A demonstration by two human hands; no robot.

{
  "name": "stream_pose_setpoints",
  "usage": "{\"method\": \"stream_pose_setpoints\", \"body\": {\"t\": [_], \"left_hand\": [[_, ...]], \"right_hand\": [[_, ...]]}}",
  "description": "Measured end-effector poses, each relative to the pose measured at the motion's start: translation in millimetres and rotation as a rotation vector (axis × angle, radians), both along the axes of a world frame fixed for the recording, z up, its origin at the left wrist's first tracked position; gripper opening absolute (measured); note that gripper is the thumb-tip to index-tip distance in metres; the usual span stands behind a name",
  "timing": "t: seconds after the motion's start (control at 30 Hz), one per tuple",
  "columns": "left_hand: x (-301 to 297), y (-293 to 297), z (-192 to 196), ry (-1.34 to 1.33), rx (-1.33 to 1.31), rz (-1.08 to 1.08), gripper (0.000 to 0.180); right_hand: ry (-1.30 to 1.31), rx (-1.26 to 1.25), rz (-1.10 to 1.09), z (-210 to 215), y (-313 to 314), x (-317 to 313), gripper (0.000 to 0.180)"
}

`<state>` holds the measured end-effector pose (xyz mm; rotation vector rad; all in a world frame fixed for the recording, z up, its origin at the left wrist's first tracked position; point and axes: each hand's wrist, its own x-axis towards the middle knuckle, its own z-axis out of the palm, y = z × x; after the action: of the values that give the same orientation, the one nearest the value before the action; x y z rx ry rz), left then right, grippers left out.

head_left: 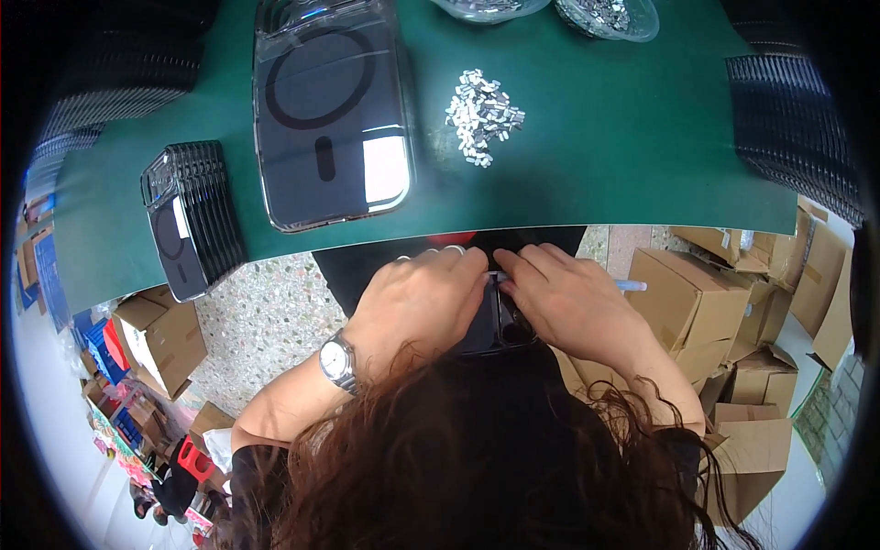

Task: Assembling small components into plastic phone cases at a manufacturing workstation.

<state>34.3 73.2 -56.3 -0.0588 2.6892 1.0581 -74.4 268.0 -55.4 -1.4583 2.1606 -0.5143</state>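
A dark, clear-edged phone case (515, 328) lies between my hands, just below the table's front edge and over a black cloth. My left hand (417, 298), with a ring and a wristwatch, is closed round its left side. Close against it, my right hand (568, 298) has thumb and forefinger pinched together. A pale blue pen-like stick (632, 286) runs under this hand; one end sticks out to the right, and a light part shows between the fingertips. The fingers hide most of the case.
On the green table (623, 137) are a pile of small metal pieces (481, 117), a tall stack of phone cases (330, 128), a smaller stack (188, 220) and bowls (610, 18). More cases (793, 124) line the right side. Cardboard boxes (683, 293) stand on the floor.
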Motion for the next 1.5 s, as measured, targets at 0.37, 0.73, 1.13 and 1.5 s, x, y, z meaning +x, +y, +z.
{"method": "stream_pose_setpoints", "body": {"t": [0.37,0.73,1.13,1.5], "left_hand": [[2,4,-6,0.124,-0.084,-0.055,0.01],[4,2,-9,0.103,-0.163,-0.048,0.007],[16,-13,-13,0.083,-0.036,0.035,0.008],[18,-11,-9,0.107,-0.019,-0.012,0.007]], "right_hand": [[-0.002,0.002,0.016,2,3,0,0.038],[0.053,0.017,-0.109,-11,-14,15,0.017],[0.0,0.01,-0.015,-7,-27,8,0.023],[-0.042,0.003,0.064,1,-15,2,0.033]]}}
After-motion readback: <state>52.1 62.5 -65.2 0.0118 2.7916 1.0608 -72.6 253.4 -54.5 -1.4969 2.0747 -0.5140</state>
